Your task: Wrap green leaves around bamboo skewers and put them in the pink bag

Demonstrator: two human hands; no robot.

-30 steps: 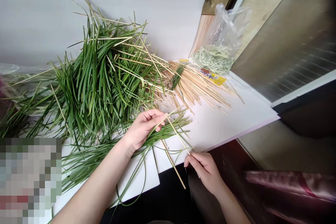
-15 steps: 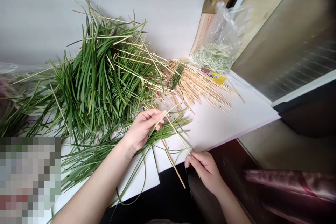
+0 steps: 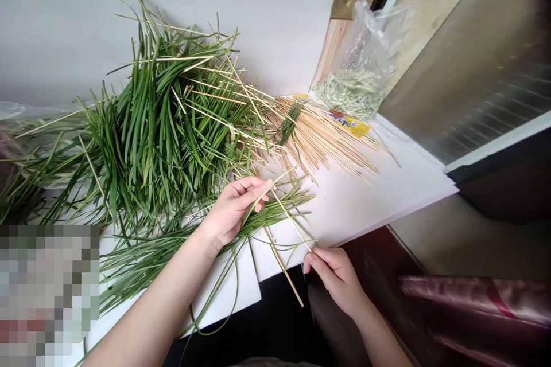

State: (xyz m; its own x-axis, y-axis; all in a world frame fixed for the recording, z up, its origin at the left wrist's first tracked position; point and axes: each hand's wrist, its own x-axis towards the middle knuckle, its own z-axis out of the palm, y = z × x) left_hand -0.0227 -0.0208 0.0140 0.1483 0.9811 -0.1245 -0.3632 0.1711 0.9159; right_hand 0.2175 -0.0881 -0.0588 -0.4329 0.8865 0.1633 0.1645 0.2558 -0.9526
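My left hand is closed in a pinch on a green garlic chive, whose pale end sticks out past the fingertips. My right hand grips the lower end of a thin bamboo skewer. The skewer's upper end meets the chive at my left fingertips; whether it pierces the leaf is too small to tell. Under my left hand lies a loose bundle of chives. Another skewer, with a green strand against it, juts over the table edge between my hands.
A big heap of chives mixed with skewers stands against the white board. Many loose skewers fan out on the white table. Behind them are a yellow packet and a clear bag of pale green strips.
Both hands keep nearly the same pose and hold. The whole view has shifted only very slightly.
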